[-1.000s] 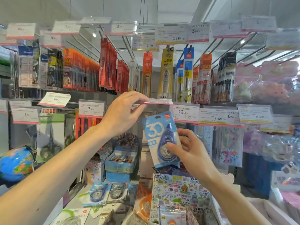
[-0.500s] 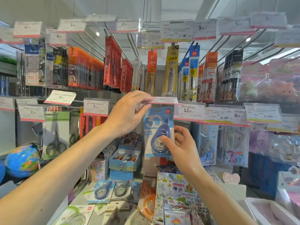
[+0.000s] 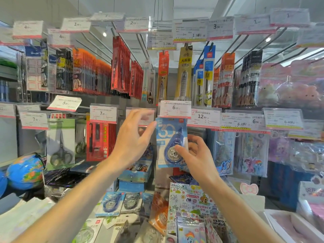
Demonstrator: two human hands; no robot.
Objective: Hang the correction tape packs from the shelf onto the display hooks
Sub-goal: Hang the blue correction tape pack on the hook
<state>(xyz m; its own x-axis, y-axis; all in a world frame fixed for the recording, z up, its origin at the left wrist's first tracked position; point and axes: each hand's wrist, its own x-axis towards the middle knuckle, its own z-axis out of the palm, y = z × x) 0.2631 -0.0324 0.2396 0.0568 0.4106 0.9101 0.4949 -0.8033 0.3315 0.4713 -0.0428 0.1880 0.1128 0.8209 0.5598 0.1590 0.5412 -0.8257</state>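
Almost seated: the blue correction tape pack [image 3: 171,142] hangs just under the 6.00 price tag [image 3: 174,109].

The right hand [image 3: 196,159] pinches the pack's lower half, thumb on the dispenser; the left hand [image 3: 134,137] is spread open beside it, holding nothing. Best to slide it straight back along the hook, hidden behind the tag. More packs [image 3: 121,203] lie on the near shelf below.

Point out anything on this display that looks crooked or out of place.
The 5.00 price tag on the left tilts upward at an angle, while neighbouring tags such as the 7.90 tag hang flat. Loose correction tape packs lie on the shelf below rather than on hooks. The blue correction tape pack under the 6.00 tag hangs straight.
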